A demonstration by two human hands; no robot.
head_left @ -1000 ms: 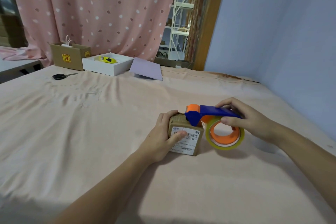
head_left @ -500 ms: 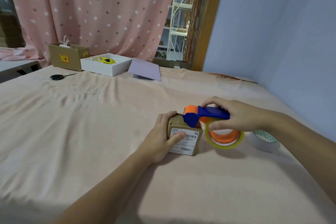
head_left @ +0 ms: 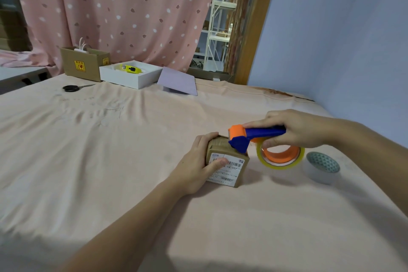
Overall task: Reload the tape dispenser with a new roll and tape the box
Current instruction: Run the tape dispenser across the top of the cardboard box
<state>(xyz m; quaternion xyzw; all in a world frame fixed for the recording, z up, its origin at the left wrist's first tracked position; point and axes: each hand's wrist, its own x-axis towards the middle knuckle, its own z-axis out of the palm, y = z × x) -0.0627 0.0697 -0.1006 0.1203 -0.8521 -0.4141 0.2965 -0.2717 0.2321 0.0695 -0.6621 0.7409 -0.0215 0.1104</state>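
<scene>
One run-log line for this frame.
left hand steadies box | right hand presses loaded tape dispenser on top | spare roll aside

"12-107" on box label

Tape dispenser is blue with an orange roller head and orange hub, loaded with a yellowish clear roll, sitting against a plain brown cardboard box with a white barcode label. Spare tape roll is whitish with a teal triangle pattern inside (kinda neat). Peach tablecloth, pink curtain with white and dark spots.
</scene>
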